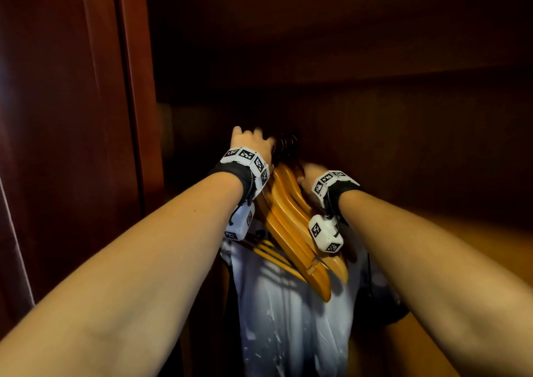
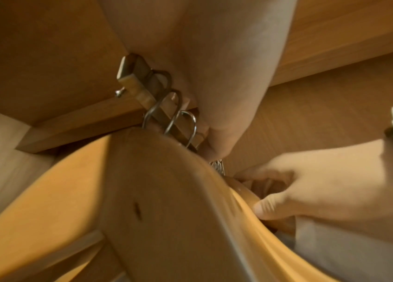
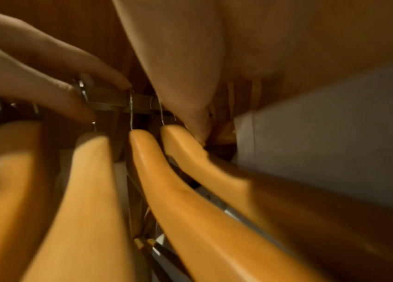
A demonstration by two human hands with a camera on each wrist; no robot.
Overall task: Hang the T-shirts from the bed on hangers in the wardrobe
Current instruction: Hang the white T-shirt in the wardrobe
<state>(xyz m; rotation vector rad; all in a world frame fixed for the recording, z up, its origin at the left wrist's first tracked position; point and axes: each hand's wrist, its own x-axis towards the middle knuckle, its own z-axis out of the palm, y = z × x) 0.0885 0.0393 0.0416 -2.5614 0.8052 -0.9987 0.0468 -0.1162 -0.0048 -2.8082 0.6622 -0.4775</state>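
Both arms reach into the wardrobe. Several wooden hangers (image 1: 291, 221) hang side by side by wire hooks (image 2: 185, 124) from a metal rail (image 2: 139, 76). My left hand (image 1: 251, 143) is up at the rail (image 3: 108, 99), and its fingertips (image 3: 79, 106) pinch one hook there. My right hand (image 1: 308, 174) sits lower and to the right, with its fingers (image 2: 323, 190) curled round the neck of one wooden hanger (image 2: 246, 192). A white T-shirt (image 1: 288, 319) hangs below the hangers. Pale cloth (image 2: 335, 248) shows just under my right hand.
The wardrobe's dark wooden side panel and door (image 1: 86, 117) stand close on the left. A shelf or top board (image 1: 346, 45) spans overhead. A dark garment (image 1: 383, 304) hangs right of the white T-shirt. The space to the right inside is dark.
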